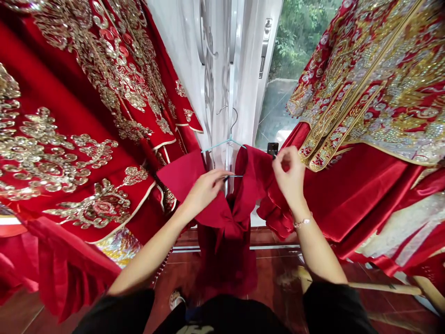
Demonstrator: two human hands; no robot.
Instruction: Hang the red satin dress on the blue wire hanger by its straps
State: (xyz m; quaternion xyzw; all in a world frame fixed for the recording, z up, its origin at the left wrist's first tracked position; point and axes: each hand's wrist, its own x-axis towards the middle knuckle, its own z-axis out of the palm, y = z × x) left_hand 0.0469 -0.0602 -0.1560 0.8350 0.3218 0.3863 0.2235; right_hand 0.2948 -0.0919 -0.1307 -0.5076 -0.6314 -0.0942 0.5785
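Note:
A dark red dress (225, 211) with a wide collar and a knotted front hangs before me on a light blue clothes hanger (222, 144) with a metal hook. My left hand (210, 185) is closed at the hanger's lower bar, inside the neckline, its fingertips pinched on the bar. To the right of the collar, my right hand (289, 174) is raised with thumb and fingers pinched together. A tiny dark bit shows at those fingertips, too small to name. Just behind them is a small black device (273, 148) with digits on its display.
Red garments with gold and silver beading hang close on both sides, one on the left (100, 204) and one on the right (368, 97). Behind the hanger stand white metalwork and a glass door (274, 106). A wooden bar (385, 288) lies low at right.

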